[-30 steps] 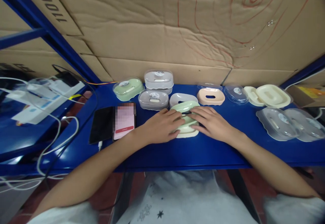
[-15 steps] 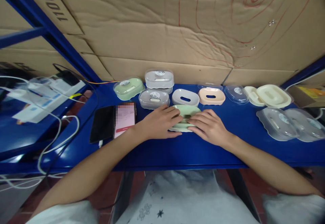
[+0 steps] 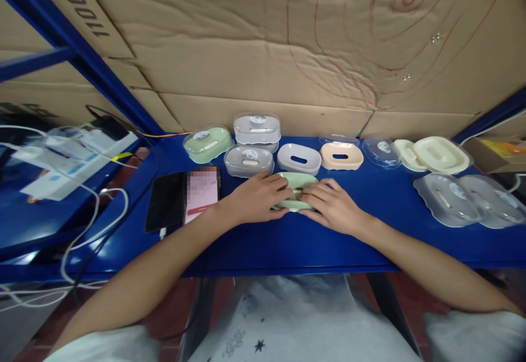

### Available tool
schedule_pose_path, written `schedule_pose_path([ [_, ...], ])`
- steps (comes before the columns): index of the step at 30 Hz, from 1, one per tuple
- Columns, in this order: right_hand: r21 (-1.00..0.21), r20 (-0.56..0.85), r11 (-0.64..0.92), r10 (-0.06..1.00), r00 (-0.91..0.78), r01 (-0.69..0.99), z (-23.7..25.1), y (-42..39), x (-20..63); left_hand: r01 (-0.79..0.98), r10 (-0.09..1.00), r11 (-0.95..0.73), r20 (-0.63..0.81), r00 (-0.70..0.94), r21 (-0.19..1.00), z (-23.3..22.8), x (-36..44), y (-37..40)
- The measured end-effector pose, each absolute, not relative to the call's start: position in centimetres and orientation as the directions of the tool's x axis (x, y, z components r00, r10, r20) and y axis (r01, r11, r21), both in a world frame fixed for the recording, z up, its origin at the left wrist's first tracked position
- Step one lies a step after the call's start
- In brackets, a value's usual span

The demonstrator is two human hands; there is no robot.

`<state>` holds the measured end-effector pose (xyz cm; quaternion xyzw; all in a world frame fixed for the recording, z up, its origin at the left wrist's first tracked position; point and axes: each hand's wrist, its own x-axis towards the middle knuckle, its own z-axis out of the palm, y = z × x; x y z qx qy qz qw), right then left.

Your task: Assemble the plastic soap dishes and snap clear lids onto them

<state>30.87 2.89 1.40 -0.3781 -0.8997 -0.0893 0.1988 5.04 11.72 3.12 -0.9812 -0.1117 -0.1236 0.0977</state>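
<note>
A light green soap dish lies on the blue tabletop before me, with both of my hands on it. My left hand grips its left side, fingers over the top and thumb at the near rim. At its right end my right hand holds on likewise, fingers reaching in over the middle. The fingers hide part of the dish. Just behind it are a grey soap dish without a lid and a peach soap dish. A lidded grey soap dish sits beyond my left fingers.
A lidded green dish and a stacked grey one stand at the back. Rightward are a clear lid, cream pieces and lidded grey dishes. Phones, cables and a power strip occupy the left.
The green dish has shifted slightly left, and my right hand has moved left with it. Both hands keep their hold, and the view has turned very slightly.
</note>
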Motion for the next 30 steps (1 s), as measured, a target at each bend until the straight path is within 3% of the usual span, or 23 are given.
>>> schedule_pose_path([
  [5,0.035,0.391,0.694,0.652,-0.649,0.719,1.2,2.7,30.5,0.222,0.172,-0.961,0.272,0.947,-0.167,3.0,5.2,11.7],
  [10,-0.131,0.452,0.691,0.680,-0.578,0.711,1.4,4.1,32.3,0.230,0.195,-0.966,0.252,0.948,-0.120,3.0,5.0,11.7],
  [14,-0.219,0.512,0.369,0.832,-0.215,0.903,0.9,7.5,37.1,0.242,0.216,-0.966,0.232,0.949,-0.090,3.2,5.0,11.6],
  [16,-0.244,0.474,0.163,0.880,-0.029,0.956,0.2,9.1,39.8,0.253,0.230,-0.965,0.239,0.943,-0.070,3.3,5.1,11.7],
  [18,-0.278,0.421,0.053,0.904,0.072,0.959,-0.5,10.2,41.8,0.252,0.234,-0.967,0.254,0.939,-0.042,3.2,5.1,11.8],
  [25,-0.349,0.526,0.127,0.846,0.082,0.928,-0.8,11.0,43.4,0.248,0.239,-0.969,0.287,0.927,0.007,2.5,5.3,12.3],
  [30,-0.414,0.507,0.229,0.862,0.015,0.881,-0.1,10.7,43.2,0.250,0.248,-0.968,0.300,0.921,0.034,2.2,5.2,12.3],
])
